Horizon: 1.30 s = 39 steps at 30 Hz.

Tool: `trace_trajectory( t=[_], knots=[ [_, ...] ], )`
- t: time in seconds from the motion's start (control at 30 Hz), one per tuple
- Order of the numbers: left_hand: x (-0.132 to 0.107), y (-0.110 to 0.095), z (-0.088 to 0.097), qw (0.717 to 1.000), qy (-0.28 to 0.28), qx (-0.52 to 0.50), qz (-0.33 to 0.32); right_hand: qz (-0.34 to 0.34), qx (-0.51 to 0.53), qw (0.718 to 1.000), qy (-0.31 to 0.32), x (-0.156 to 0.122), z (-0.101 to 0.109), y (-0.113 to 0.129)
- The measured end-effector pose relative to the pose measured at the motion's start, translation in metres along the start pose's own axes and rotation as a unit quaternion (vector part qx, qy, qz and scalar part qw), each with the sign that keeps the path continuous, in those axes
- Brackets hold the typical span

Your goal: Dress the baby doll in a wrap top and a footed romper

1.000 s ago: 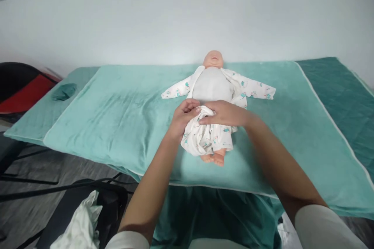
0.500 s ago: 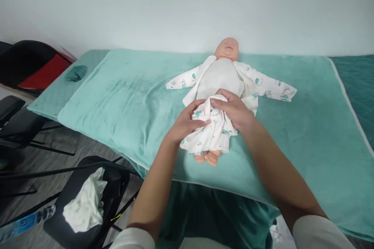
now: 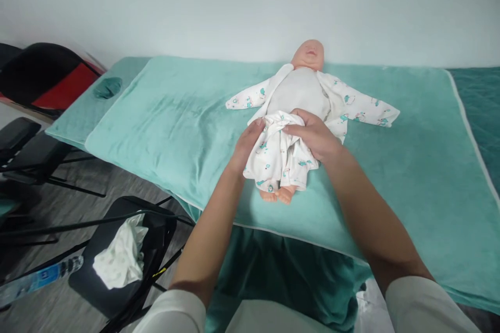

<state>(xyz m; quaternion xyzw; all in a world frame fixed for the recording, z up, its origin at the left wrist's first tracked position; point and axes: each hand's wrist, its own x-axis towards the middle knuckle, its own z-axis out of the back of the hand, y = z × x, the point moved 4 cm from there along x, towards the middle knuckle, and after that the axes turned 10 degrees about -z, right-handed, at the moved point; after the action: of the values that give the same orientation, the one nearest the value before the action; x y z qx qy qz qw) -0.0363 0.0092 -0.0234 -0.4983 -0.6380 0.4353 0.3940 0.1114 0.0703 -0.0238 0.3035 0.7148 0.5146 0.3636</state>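
Via remote cam, I've L hand (image 3: pixel 247 143) and R hand (image 3: pixel 318 138) fingers clamped on printed baby pants (image 3: pixel 273 158) over baby doll's (image 3: pixel 299 92) legs on table (image 3: pixel 175 114); L thumb just moved up to top edge, spreading cloth wider.

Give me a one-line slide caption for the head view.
Left hand and right hand hold patterned trousers over a doll on a green bed, the doll's feet showing below.

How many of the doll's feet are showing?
2: the picture-left foot and, beside it, the picture-right foot, both poking out below the printed garment.
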Motion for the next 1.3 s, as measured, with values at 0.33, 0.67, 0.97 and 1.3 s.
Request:
trace_trajectory(
  t=[0.33, 0.67, 0.97, 1.3],
  knots=[
    [0.001, 0.005, -0.003, 0.998, 0.049, -0.033, 0.031, 0.051, -0.07, 0.995, -0.047, -0.002, -0.003, 0.003],
    [0.01, 0.007, -0.008, 0.998, -0.016, -0.057, -0.014, -0.002, -0.134, 0.977, 0.169, -0.01, -0.004, 0.004],
    [-0.01, -0.005, 0.006, 0.988, 0.13, 0.076, 0.03, 0.078, -0.114, 0.99, -0.016, 0.0, -0.003, -0.003],
    [0.001, 0.009, -0.003, 0.994, 0.013, -0.108, 0.028, 0.019, -0.126, 0.983, 0.132, -0.013, -0.008, 0.005]
  ],
)
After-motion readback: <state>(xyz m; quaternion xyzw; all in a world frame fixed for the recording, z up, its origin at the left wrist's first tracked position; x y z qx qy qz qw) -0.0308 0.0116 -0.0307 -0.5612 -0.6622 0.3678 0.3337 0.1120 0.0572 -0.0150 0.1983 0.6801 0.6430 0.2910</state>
